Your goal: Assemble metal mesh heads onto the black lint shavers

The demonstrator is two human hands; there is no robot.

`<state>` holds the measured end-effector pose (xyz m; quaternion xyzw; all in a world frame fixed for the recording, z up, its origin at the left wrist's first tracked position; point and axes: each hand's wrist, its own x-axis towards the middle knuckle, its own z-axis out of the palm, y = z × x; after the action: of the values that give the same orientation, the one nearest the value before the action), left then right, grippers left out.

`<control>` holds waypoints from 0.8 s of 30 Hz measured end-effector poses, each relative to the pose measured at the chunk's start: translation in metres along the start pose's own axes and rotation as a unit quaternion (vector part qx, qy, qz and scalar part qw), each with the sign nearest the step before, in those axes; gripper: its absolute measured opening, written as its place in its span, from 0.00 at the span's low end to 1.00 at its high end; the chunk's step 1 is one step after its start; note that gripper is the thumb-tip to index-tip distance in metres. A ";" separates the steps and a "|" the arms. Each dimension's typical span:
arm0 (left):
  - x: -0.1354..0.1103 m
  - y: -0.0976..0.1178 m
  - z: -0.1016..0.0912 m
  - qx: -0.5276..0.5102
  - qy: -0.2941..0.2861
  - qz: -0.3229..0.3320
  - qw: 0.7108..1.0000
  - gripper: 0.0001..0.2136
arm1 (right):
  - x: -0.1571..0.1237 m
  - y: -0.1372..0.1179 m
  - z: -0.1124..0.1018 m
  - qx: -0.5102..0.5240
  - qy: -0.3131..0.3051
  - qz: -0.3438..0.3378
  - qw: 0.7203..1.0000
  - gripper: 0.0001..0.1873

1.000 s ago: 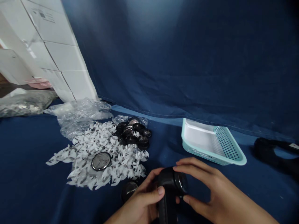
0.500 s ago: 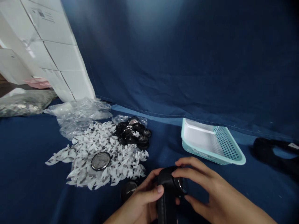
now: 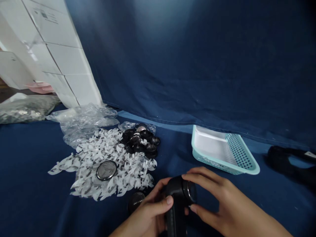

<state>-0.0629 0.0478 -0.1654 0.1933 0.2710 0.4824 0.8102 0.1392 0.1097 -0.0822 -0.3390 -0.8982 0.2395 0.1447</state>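
Observation:
My left hand is wrapped round the handle of a black hand-held device, thumb across its front. My right hand curls its fingers over the device's round head and the ring fitted there. Just left of my hands a black round cap lies on the blue cloth. Beyond it lies a pile of small white blade-shaped pieces with a round metal mesh disc on top, and behind that a heap of black rings with mesh.
A teal plastic basket sits to the right. Crumpled clear plastic bags lie at the back left, near white cartons. A dark object lies at the far right. A blue cloth backdrop hangs behind.
My right hand's fingers have shifted slightly on the device's head, which has turned a little. Everything else stays put.

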 end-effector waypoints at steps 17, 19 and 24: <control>-0.003 0.001 0.000 0.034 0.039 0.005 0.999 0.27 | 0.002 0.012 0.004 0.013 0.015 0.042 0.999 0.26; -0.004 0.001 0.000 0.041 0.046 0.002 0.998 0.28 | 0.002 0.012 0.003 0.030 0.013 0.053 0.998 0.25; -0.002 0.001 -0.003 0.051 0.041 0.012 0.998 0.30 | 0.001 0.008 0.000 0.053 0.022 0.028 0.998 0.36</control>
<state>-0.0660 0.0464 -0.1665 0.2175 0.3262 0.4854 0.7815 0.1432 0.1157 -0.0863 -0.3610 -0.8712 0.2828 0.1752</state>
